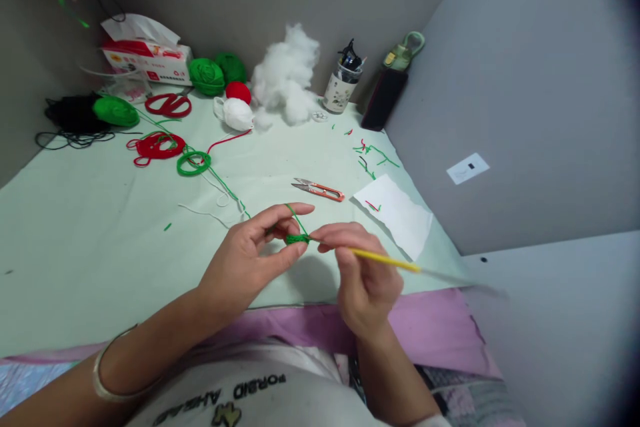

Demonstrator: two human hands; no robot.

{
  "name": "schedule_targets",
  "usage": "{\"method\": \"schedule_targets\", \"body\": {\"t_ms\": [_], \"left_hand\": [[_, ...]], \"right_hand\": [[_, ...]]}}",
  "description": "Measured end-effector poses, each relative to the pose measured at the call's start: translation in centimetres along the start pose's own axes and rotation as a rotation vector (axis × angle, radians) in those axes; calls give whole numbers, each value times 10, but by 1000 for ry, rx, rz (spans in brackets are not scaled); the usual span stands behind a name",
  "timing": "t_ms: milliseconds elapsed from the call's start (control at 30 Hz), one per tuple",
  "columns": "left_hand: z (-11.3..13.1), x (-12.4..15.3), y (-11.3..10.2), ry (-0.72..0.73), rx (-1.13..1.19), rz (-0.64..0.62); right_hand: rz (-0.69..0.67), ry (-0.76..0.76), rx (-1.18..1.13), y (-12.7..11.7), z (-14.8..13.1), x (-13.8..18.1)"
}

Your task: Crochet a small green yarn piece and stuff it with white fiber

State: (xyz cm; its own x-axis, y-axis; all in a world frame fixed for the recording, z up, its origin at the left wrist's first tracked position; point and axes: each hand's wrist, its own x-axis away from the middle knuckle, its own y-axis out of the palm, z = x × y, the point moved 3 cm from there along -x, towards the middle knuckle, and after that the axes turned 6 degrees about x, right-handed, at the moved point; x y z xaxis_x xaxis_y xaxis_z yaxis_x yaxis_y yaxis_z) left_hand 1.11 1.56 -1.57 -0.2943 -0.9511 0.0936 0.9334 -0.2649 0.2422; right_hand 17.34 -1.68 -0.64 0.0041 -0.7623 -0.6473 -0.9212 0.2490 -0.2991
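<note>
Between the thumb and fingers of my left hand [255,250] is a small green crochet piece [297,239]. Green yarn [299,219] loops over the raised index finger and runs down to the piece. My right hand [367,273] grips a crochet hook [385,258] with a yellow handle, its tip meeting the right end of the piece. The hook's far end is smeared by motion. A strand of green yarn [225,185] trails from behind my left hand to a green coil [194,163]. Just beyond my hands lie orange-handled thread snips [320,189].
Along the back stand a tissue pack [150,63], green yarn balls [207,76], white stuffing [287,73], a pen cup [341,88] and a dark phone [384,99]. Red scissors [169,105] and red yarn [159,147] lie left. White paper [395,213] and yarn scraps are at right.
</note>
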Motion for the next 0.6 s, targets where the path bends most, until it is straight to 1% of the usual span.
{"method": "schedule_targets", "body": {"t_ms": [67,100,167,200,233,300,367,400,433,500,567,600], "left_hand": [[0,1,2,2,32,33],[-1,1,3,-19,92,27],[-4,1,6,-125,272,-31],[-5,1,7,-195,362,-69],[-6,0,8,-257,434,-99],[-7,-1,7,-326,508,-125],[-6,-2,5,-309,516,-118],[-5,-3,4,-285,507,-121],[-4,-2,5,-261,493,-133],[-4,-2,6,-221,455,-154],[-4,-1,7,-181,400,-133],[-5,-1,7,-158,371,-100]], "right_hand": [[-46,-170,250,2,-6,6],[-53,-231,360,3,-7,9],[-35,-277,478,5,-6,14],[-16,-265,459,5,-4,14],[18,-225,384,4,-2,13],[102,-56,119,2,5,8],[171,153,-194,3,12,1],[166,232,-314,5,15,-1],[150,279,-384,7,16,-4],[111,290,-395,12,15,-6],[110,234,-284,14,12,-4],[112,190,-206,14,10,-1]]}}
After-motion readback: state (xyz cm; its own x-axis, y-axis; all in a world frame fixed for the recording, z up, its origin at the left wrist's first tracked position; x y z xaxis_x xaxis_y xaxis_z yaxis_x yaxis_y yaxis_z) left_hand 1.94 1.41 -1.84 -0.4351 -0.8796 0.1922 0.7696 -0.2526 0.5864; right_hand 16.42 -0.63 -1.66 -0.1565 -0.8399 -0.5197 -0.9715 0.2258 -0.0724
